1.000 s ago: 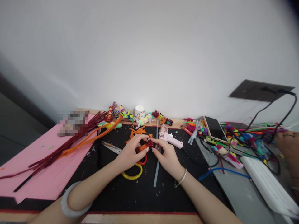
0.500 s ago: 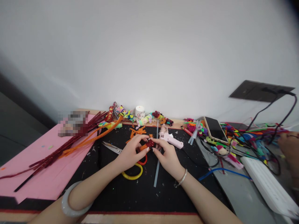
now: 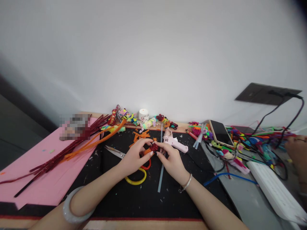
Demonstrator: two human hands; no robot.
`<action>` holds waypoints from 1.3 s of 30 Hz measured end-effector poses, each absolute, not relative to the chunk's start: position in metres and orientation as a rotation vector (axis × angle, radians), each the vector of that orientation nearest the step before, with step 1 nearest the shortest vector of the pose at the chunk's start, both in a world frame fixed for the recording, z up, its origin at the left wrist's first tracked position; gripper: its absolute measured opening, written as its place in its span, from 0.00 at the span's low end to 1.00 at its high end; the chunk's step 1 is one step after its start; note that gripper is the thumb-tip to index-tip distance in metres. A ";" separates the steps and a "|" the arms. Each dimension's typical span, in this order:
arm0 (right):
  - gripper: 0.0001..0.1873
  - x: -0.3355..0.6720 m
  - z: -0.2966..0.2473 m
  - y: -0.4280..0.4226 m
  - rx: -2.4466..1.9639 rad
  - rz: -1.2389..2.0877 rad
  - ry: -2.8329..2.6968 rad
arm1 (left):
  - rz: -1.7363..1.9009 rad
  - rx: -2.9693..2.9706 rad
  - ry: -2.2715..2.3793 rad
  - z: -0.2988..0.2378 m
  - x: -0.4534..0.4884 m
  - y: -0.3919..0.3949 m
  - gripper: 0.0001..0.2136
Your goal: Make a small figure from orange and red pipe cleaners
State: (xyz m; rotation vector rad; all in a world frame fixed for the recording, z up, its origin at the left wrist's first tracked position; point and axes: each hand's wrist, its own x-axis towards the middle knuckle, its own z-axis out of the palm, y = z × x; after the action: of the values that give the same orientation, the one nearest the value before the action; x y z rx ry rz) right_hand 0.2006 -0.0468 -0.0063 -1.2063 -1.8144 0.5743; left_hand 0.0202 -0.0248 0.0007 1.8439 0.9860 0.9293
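A small orange and dark red pipe-cleaner figure (image 3: 154,147) is pinched between the fingertips of my two hands over the black mat (image 3: 134,201). My left hand (image 3: 137,155) grips its left side, and my right hand (image 3: 170,158) closes on its right side. Fingers cover much of the figure. Scissors (image 3: 135,176) with yellow and red handles lie partly under my left hand. A pale pink glue gun (image 3: 176,143) rests just beyond my right hand. Beneath that hand runs a translucent glue stick (image 3: 161,179). Cut orange pieces (image 3: 140,136) lie behind my left hand.
Red and orange pipe cleaners (image 3: 72,150) lie across pink paper (image 3: 64,188) at left. Along the wall stand finished fuzzy figures (image 3: 148,124) and a white roll (image 3: 143,114). At right are a phone (image 3: 221,132), a white power strip (image 3: 273,188), cables and another person's arm (image 3: 296,159).
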 end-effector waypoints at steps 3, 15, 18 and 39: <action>0.19 0.200 -0.006 -0.048 -1.206 0.588 -1.819 | 0.920 1.805 0.986 0.001 0.020 -0.025 0.15; 0.19 0.199 -0.004 -0.049 -1.234 0.577 -1.768 | 0.882 1.611 0.891 -0.005 0.020 -0.021 0.20; 0.20 0.200 -0.003 -0.049 -1.240 0.584 -1.773 | 0.909 1.576 0.885 -0.007 0.022 -0.021 0.19; 0.31 0.194 -0.003 -0.050 -1.168 0.534 -1.865 | 0.860 1.399 0.857 0.001 0.022 -0.022 0.21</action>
State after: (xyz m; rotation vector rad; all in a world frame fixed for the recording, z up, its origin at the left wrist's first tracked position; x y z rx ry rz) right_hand 0.1940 -0.0501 -0.0029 -1.1682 -1.8651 0.5340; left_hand 0.0219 -0.0217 0.0015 1.3986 0.8568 0.8600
